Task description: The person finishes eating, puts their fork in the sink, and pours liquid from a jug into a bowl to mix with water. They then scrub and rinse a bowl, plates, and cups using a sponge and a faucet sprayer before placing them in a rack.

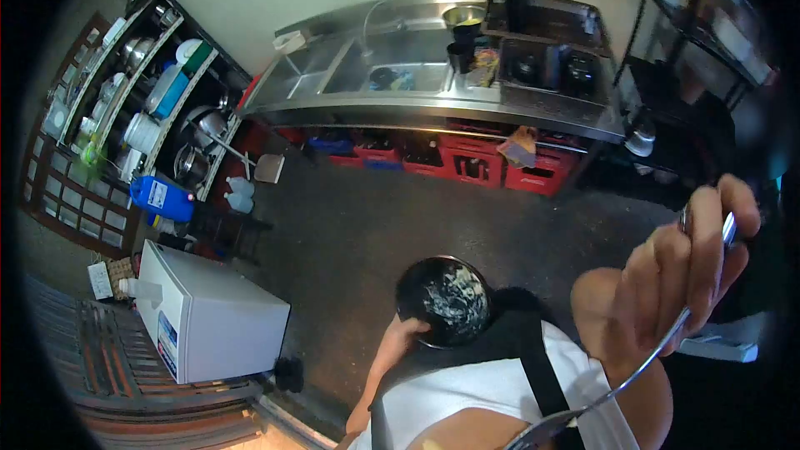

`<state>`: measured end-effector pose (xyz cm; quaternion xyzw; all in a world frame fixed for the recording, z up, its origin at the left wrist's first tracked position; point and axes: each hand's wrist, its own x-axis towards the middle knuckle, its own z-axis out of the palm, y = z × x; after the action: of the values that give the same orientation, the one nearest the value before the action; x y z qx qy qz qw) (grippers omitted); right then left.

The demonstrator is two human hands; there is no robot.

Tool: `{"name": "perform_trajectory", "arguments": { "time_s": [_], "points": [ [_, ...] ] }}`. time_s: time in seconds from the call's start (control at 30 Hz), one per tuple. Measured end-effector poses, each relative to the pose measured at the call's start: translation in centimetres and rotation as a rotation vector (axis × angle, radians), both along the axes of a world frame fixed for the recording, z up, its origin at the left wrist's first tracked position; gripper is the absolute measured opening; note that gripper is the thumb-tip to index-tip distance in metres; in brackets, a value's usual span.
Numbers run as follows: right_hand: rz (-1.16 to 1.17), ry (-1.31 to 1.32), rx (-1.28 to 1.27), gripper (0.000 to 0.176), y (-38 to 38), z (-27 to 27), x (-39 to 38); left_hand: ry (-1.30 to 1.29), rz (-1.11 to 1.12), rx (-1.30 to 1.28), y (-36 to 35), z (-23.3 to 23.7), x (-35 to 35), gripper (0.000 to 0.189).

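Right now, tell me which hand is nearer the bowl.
Left. The left hand grips the rim of the bowl; the right hand is raised apart from it, off to the person's right, holding a spoon.

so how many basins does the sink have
2: a smaller basin near the left end of the metal counter, and a larger basin just right of it.
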<state>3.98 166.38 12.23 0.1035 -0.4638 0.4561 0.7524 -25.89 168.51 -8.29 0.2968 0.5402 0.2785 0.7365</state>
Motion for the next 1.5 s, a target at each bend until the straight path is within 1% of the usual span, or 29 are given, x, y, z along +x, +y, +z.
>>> {"name": "perform_trajectory", "arguments": {
  "time_s": [0.07,0.1,0.17,0.23,0.3,0.33,0.37,0.47,0.5,0.53,0.57,0.6,0.67,0.7,0.8,0.9,0.93,0.97,1.0,1.03,1.1,1.13,1.17,1.2,1.3,1.33,1.43,1.47,1.5],
  "points": [
    [0.225,-0.036,-0.007,0.015,6.1,0.0,-0.6,0.000,0.065,-0.020,3.5,-0.2,-0.3,0.051],
    [0.238,-0.031,-0.010,0.015,10.0,0.5,-1.3,0.009,0.118,-0.017,6.5,0.6,-0.2,0.050],
    [0.362,0.198,-0.111,0.017,16.9,-0.1,-3.7,0.015,0.144,-0.017,11.8,0.8,-0.5,0.051],
    [0.348,0.187,-0.215,0.019,23.1,-1.6,-4.3,0.020,0.159,-0.026,16.8,0.1,-1.2,0.052],
    [0.417,0.197,-0.145,0.020,28.9,-3.8,-5.5,0.013,0.197,-0.040,22.0,-1.6,-2.4,0.053],
    [0.342,0.270,-0.226,0.031,31.5,-4.8,-5.9,-0.003,0.172,-0.031,25.2,-2.4,-3.2,0.053],
    [0.324,0.277,-0.222,0.031,34.2,-5.4,-5.8,0.003,0.154,-0.030,28.4,-2.7,-3.9,0.053],
    [-0.184,0.285,-0.480,0.028,43.0,-7.0,-6.4,0.001,0.131,-0.119,39.4,-0.7,-4.2,0.050],
    [-0.398,0.055,-0.580,0.025,45.5,-7.9,-6.7,0.094,0.090,-0.138,43.3,0.8,-4.0,0.047],
    [-0.612,-0.189,-0.675,0.022,47.9,-9.4,-7.0,-0.050,0.069,-0.121,47.1,-0.5,-4.1,0.046],
    [-0.666,-0.380,-0.750,0.018,50.4,-11.6,-7.7,-0.195,0.043,-0.107,50.9,-2.4,-4.1,0.046],
    [-0.666,-0.479,-0.682,0.012,52.7,-11.2,-8.5,-0.203,0.012,-0.094,55.3,-1.1,-3.9,0.046],
    [-0.770,-0.661,-0.726,0.008,57.0,-15.8,-10.4,-0.040,-0.168,-0.072,63.2,-3.5,-2.8,0.048],
    [-0.953,-0.882,-0.716,0.008,58.9,-17.1,-11.1,-0.038,-0.198,-0.081,66.6,-4.8,-2.2,0.048],
    [-1.102,-1.122,-0.733,0.014,63.5,-20.1,-11.6,-0.232,-0.363,-0.100,76.5,-7.4,1.9,0.055],
    [-1.115,-1.303,-0.798,0.026,66.9,-22.4,-10.2,-0.223,-0.390,-0.145,84.6,-13.6,5.7,0.048],
    [-1.218,-1.368,-0.825,0.031,68.1,-22.5,-9.6,-0.275,-0.394,-0.384,87.1,-13.8,7.4,0.044],
    [-1.322,-1.438,-0.844,0.035,68.8,-23.2,-8.8,-0.103,-0.327,-0.395,88.0,-14.7,8.8,0.043],
    [-1.302,-1.427,-0.902,0.038,69.8,-23.3,-7.9,-0.080,-0.433,-0.252,91.8,-20.5,9.6,0.036],
    [-1.278,-1.441,-0.920,0.038,71.0,-24.0,-6.8,-0.028,-0.442,-0.264,94.4,-24.1,10.4,0.028],
    [-1.275,-1.295,-0.987,0.032,73.3,-26.0,-4.3,-0.039,-0.284,-0.235,96.4,-27.4,11.5,0.017],
    [-1.309,-1.238,-0.992,0.015,74.6,-27.0,-2.9,0.031,-0.337,-0.195,98.1,-30.3,11.7,0.016],
    [-1.322,-1.241,-1.002,0.015,76.0,-27.1,-1.5,0.092,-0.394,-0.150,100.4,-34.4,11.9,0.014],
    [-1.319,-1.263,-1.003,0.009,77.1,-27.5,-0.3,0.051,-0.467,-0.203,102.8,-40.3,11.7,0.030],
    [-1.288,-1.319,-1.016,0.014,80.6,-28.3,1.7,0.164,-0.429,-0.145,103.7,-42.2,11.2,0.042],
    [-1.265,-1.359,-0.999,0.019,82.1,-28.3,2.3,0.110,-0.322,-0.230,102.6,-38.4,11.7,0.051],
    [-1.293,-1.486,-0.967,0.015,86.8,-31.2,5.4,0.262,-0.458,-0.191,104.5,-42.4,10.2,0.052],
    [-1.375,-1.579,-0.945,0.013,88.8,-31.9,7.1,0.293,-0.505,-0.234,105.2,-44.7,9.6,0.054],
    [-1.453,-1.671,-0.917,0.012,91.0,-32.4,9.1,0.292,-0.501,-0.245,105.0,-44.3,9.5,0.054]
  ]
}}
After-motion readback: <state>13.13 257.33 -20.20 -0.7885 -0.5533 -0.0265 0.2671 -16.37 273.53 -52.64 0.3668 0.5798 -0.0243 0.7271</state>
